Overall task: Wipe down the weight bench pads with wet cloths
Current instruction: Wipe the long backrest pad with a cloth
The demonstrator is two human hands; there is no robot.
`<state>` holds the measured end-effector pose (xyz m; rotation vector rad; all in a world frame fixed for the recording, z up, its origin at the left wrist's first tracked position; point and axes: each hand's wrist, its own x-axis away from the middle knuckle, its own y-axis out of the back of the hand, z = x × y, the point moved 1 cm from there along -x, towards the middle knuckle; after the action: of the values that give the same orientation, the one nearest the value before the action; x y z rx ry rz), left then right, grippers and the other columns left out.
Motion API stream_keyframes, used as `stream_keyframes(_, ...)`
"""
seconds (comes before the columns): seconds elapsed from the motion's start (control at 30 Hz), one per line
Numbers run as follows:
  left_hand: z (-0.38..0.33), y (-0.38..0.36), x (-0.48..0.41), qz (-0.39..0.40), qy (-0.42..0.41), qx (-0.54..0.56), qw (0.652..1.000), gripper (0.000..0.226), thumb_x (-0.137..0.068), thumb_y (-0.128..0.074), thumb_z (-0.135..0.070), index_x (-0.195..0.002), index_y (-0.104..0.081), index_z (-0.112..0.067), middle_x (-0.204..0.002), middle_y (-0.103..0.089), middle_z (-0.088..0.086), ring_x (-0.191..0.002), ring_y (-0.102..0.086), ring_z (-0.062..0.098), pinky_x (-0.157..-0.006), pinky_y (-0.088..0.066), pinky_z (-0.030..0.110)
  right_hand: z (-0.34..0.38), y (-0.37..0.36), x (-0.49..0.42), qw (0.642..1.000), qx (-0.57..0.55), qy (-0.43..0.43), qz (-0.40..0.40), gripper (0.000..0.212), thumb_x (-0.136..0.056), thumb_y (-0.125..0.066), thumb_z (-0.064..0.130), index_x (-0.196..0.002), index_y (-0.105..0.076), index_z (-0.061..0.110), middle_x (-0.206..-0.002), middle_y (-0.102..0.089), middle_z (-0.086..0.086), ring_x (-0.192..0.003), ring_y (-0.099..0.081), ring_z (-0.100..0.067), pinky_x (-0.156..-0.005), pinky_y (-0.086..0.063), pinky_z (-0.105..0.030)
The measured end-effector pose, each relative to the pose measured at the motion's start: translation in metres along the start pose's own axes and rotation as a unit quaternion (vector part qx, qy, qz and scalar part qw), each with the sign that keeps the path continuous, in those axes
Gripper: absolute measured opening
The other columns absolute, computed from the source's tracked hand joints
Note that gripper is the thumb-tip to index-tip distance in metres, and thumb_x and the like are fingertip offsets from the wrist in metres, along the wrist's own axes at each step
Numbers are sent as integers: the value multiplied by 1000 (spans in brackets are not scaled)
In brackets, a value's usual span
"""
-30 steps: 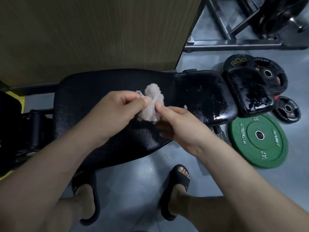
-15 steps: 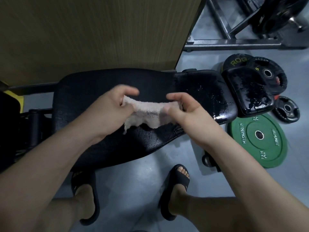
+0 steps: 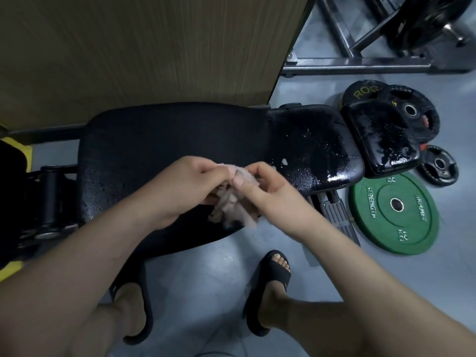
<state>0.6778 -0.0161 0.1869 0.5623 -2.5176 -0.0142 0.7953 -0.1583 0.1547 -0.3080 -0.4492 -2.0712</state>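
Observation:
A black weight bench lies across the view, its long back pad (image 3: 159, 140) on the left and a wet, shiny seat pad (image 3: 314, 148) on the right. A third small black pad (image 3: 381, 140) glistens farther right. Above the back pad's near edge, my left hand (image 3: 185, 186) and my right hand (image 3: 268, 191) meet and both pinch a pale wet cloth (image 3: 234, 207). The cloth hangs bunched below the fingers, partly hidden by them.
A wooden panel (image 3: 144, 52) stands behind the bench. On the grey floor at the right lie a green plate (image 3: 394, 212) and black plates (image 3: 412, 112), with a metal rack frame (image 3: 355, 63) beyond. My sandalled feet (image 3: 273, 279) stand near the bench.
The cloth was a ball, then stretched flat between my hands. Now my hands have come together again and the cloth is folded and bunched, hanging lower.

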Motion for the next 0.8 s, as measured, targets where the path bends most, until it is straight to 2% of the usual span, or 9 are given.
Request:
stream_keyframes(0.1,-3,-4,-3,61,64,114,990,53,-105,-46,-47,-104,-76,-3,-100,-78,14,-98,-75,21,-91,-59,40,-18,-4,2,998,-69,-7,-13,33,-83,-79,37,-105,-62,19,-84,-65,-4,-79,-59,-22,-75,-53,-48)
stream_keyframes(0.17,1,-3,-13,39,69,93,992,56,-105,-44,-49,-104,-76,-3,-96,-79,12,-95,-76,21,-89,-59,40,-25,3,3,995,-68,-14,-71,20,-89,-77,22,-101,-65,13,-82,-66,-11,-73,-60,-24,-68,-53,-48)
stream_keyframes(0.23,10,0,-25,-33,27,-46,998,45,-103,-48,-46,-94,-77,-13,-88,-79,2,-87,-76,15,-87,-59,40,-29,21,5,990,-24,-19,-139,6,-93,-72,11,-98,-67,11,-78,-67,-17,-63,-60,-25,-57,-52,-46)
stream_keyframes(0.33,27,-1,-38,-84,-52,-335,937,28,-95,-55,-46,-97,-73,-24,-95,-71,-7,-101,-65,18,-91,-53,35,-38,51,4,965,81,33,-248,10,-91,-69,17,-95,-69,26,-79,-71,-9,-70,-69,-28,-64,-55,-44)
stream_keyframes(0.4,36,-9,-42,-51,-40,-407,911,33,-93,-59,-50,-120,-66,-33,-123,-58,-5,-125,-47,25,-104,-44,39,-52,54,-2,942,212,60,-251,15,-90,-70,21,-103,-72,29,-91,-68,-4,-84,-66,-27,-74,-51,-31)
stream_keyframes(0.5,46,-20,-47,-6,36,-459,888,75,-85,-68,-63,-150,-34,-47,-163,-15,0,-149,-8,38,-114,-26,70,-81,27,-9,910,372,61,-170,25,-95,-68,29,-119,-70,23,-122,-50,-10,-106,-51,-29,-91,-38,-28)
stream_keyframes(0.63,49,-24,-51,42,128,-482,866,112,-77,-78,-62,-154,2,-58,-164,32,-3,-149,24,49,-110,-16,81,-100,9,-9,859,442,124,-225,12,-98,-62,17,-109,-67,18,-117,-49,-11,-96,-43,-31,-80,-45,-40)
stream_keyframes(0.7,52,-27,-55,46,131,-491,860,115,-79,-79,-58,-153,8,-59,-161,39,-2,-147,27,51,-110,-18,81,-99,29,-24,851,457,125,-226,21,-94,-57,6,-109,-67,17,-115,-50,-11,-95,-44,-30,-75,-48,-42)
stream_keyframes(0.8,56,-30,-58,39,133,-487,863,115,-81,-79,-54,-152,11,-60,-159,42,-2,-146,30,51,-111,-17,81,-88,63,-54,842,459,89,-270,24,-92,-53,3,-107,-70,11,-113,-53,-17,-91,-44,-32,-85,-47,-50)
